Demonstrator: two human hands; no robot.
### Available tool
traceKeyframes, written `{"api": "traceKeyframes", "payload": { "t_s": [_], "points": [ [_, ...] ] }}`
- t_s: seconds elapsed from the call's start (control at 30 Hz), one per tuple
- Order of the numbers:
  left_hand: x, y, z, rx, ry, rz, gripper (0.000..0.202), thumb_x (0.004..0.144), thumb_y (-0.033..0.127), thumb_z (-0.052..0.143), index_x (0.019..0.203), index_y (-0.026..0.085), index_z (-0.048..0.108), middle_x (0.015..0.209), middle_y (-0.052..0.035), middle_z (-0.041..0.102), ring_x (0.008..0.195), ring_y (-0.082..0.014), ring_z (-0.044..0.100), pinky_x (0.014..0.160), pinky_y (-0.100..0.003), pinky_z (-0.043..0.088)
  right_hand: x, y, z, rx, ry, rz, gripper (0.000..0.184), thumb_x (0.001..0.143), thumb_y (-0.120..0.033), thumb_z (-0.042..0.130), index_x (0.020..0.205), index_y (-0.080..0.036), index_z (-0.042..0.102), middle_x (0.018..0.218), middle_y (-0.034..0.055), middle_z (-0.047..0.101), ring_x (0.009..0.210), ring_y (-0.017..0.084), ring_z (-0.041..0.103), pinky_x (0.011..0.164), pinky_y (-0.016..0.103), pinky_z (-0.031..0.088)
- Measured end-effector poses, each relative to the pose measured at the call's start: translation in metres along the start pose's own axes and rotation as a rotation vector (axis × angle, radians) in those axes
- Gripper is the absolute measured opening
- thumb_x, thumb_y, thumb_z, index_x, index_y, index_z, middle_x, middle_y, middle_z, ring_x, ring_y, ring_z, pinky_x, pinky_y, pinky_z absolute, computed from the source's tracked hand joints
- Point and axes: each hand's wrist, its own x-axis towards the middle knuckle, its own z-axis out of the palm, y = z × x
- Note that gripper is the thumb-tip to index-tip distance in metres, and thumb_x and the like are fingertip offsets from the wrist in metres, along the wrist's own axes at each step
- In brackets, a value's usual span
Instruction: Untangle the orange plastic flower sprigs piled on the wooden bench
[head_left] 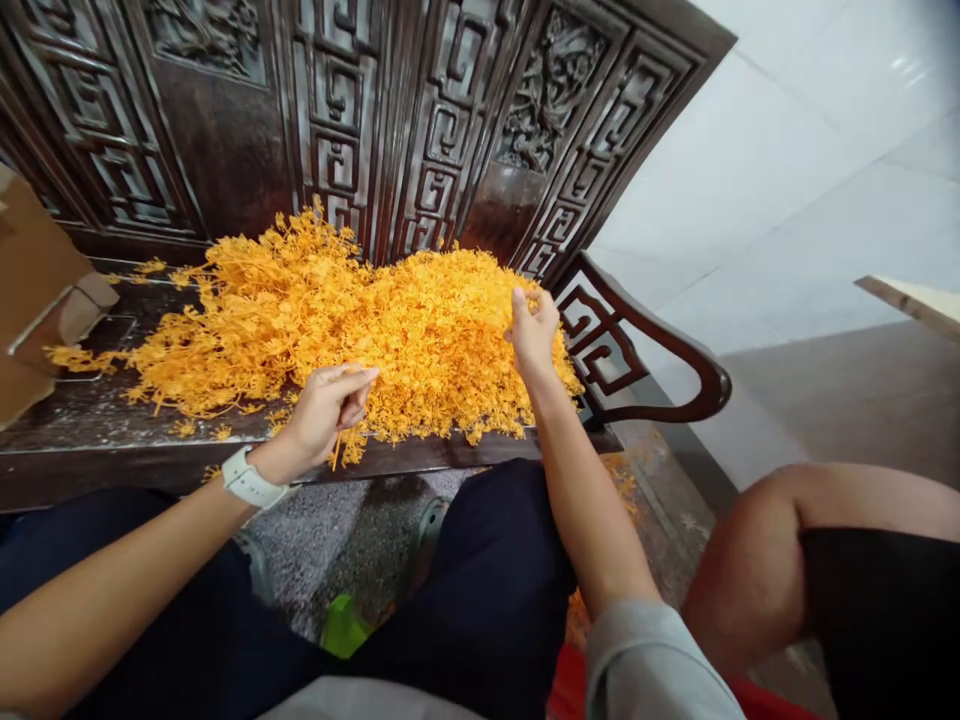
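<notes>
A big heap of orange artificial flower sprigs (pixel 420 330) lies on the dark wooden bench seat (pixel 150 440). My left hand (pixel 326 410), with a pale watch on the wrist, is at the heap's front edge. Its fingers are curled closed, and a thin orange stem (pixel 335 455) sticks out below them, apparently held in the hand. Over the right end of the heap is my right hand (pixel 534 330). Its thumb and fingers are bent towards each other, and whatever is between them blends into the orange behind.
The bench has a carved backrest (pixel 337 110) and a curved armrest (pixel 675 400) at right. A cardboard box (pixel 37 300) stands at left. Another person's bare knee (pixel 772 530) is close on the right. Below are a green object (pixel 345 625) and fallen orange bits (pixel 626 485).
</notes>
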Motion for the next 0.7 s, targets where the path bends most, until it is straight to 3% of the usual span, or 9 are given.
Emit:
{"api": "traceKeyframes", "payload": {
  "t_s": [0.1,0.17,0.33,0.53,0.7],
  "points": [
    [0.004,0.005,0.006,-0.088,-0.041,-0.035,0.044,0.085,0.036,0.075,0.051,0.017,0.054,0.041,0.004,0.034,0.037,-0.0051,0.025,0.043,-0.024,0.016,-0.002,0.008,0.009,-0.006,0.094,-0.073,0.045,0.09,-0.068,0.06,0.091,-0.025,0.049,0.073,-0.001,0.047,0.054,0.013,0.049,0.052,0.031,0.045],
    [0.006,0.006,0.011,-0.106,-0.059,-0.047,0.042,0.083,0.036,0.076,0.052,0.017,0.055,0.041,0.0038,0.034,0.037,-0.0052,0.026,0.043,-0.023,0.016,-0.002,0.012,0.015,-0.006,0.046,-0.074,0.043,0.09,-0.065,0.062,0.089,-0.024,0.052,0.081,0.0021,0.052,0.058,0.013,0.054,0.057,0.033,0.051],
    [0.009,0.001,0.014,-0.074,-0.093,-0.075,0.041,0.082,0.036,0.079,0.054,0.016,0.057,0.042,0.004,0.037,0.037,-0.004,0.026,0.042,-0.022,0.015,-0.003,0.018,0.011,0.0,-0.005,-0.035,0.036,0.089,-0.057,0.067,0.09,-0.022,0.058,0.09,0.0041,0.056,0.063,0.013,0.059,0.063,0.034,0.055],
    [0.014,-0.008,0.013,-0.026,-0.076,-0.131,0.038,0.084,0.036,0.078,0.058,0.015,0.06,0.044,0.004,0.039,0.036,-0.0034,0.027,0.042,-0.021,0.015,-0.001,0.022,-0.006,0.043,0.063,-0.018,0.02,0.09,-0.041,0.063,0.094,-0.022,0.059,0.095,0.0056,0.057,0.07,0.012,0.058,0.07,0.032,0.059],
    [0.019,-0.011,0.013,0.011,-0.051,-0.135,0.037,0.084,0.036,0.079,0.06,0.015,0.06,0.045,0.0041,0.039,0.037,-0.0035,0.028,0.041,-0.021,0.016,-0.006,0.015,-0.008,0.108,0.018,0.012,0.021,0.089,-0.04,0.064,0.101,-0.023,0.057,0.097,0.0055,0.056,0.077,0.014,0.058,0.078,0.033,0.062]
  ]
}}
